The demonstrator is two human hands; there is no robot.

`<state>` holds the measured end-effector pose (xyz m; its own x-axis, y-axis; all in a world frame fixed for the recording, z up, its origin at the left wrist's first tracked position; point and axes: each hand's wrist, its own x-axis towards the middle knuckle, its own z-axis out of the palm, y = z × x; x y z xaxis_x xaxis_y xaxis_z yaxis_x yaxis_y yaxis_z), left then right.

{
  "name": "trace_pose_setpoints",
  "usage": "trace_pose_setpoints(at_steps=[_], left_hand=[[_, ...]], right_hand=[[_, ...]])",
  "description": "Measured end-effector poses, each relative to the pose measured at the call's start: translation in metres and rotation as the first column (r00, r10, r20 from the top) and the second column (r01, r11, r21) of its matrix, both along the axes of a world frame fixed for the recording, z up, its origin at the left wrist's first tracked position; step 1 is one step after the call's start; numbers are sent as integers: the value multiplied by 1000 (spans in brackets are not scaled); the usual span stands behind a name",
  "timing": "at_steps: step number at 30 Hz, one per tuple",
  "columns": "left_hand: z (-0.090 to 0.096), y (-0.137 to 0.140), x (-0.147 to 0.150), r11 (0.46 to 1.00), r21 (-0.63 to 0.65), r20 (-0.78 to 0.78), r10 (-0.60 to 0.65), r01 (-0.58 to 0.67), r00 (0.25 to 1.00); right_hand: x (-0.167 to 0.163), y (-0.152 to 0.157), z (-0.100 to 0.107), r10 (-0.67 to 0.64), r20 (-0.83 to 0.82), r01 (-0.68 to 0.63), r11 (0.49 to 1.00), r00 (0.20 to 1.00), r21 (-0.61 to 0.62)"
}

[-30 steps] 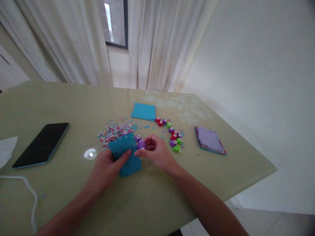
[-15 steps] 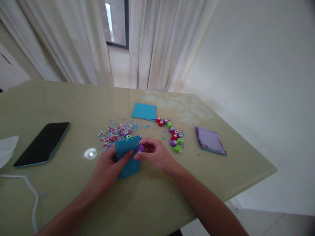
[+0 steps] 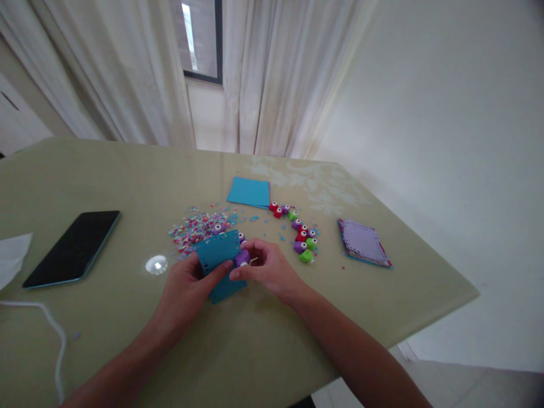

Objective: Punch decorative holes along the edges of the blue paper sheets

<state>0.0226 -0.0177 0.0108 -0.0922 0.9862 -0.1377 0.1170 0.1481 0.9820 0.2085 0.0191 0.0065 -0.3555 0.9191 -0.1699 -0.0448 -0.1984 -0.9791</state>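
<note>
A blue paper card (image 3: pixel 217 247) with small holes along its edges is pinched in my left hand (image 3: pixel 187 288), thumb on its face. The card is bent across its middle. At its right edge, my right hand (image 3: pixel 274 268) has its fingers curled round a small purple hole punch (image 3: pixel 242 258) with a white eye. The punch touches the card's edge; whether its jaws are closed on the paper is hidden. Just behind the card lie more small punches, including a purple one (image 3: pixel 219 228), partly covered by the card.
Paper confetti (image 3: pixel 193 232) is heaped left of the card. A curved row of red, purple and green punches (image 3: pixel 302 234) lies right of it. Blue cards (image 3: pixel 249 192) lie behind, stacked punched cards (image 3: pixel 365 242) at right. A tablet (image 3: pixel 76 246) and white cable (image 3: pixel 53 326) are at left.
The card has tilted and bent, its lower part shifting right. The purple punch shows more plainly now between my fingers. Both hands have barely moved.
</note>
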Motion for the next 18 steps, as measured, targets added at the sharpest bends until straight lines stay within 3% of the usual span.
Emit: trace_pose_setpoints(at_steps=[18], left_hand=[[-6, 3, -3, 998, 6, -5, -58, 58, 998]], right_hand=[[-4, -3, -4, -14, 25, 13, 999, 1000, 33]])
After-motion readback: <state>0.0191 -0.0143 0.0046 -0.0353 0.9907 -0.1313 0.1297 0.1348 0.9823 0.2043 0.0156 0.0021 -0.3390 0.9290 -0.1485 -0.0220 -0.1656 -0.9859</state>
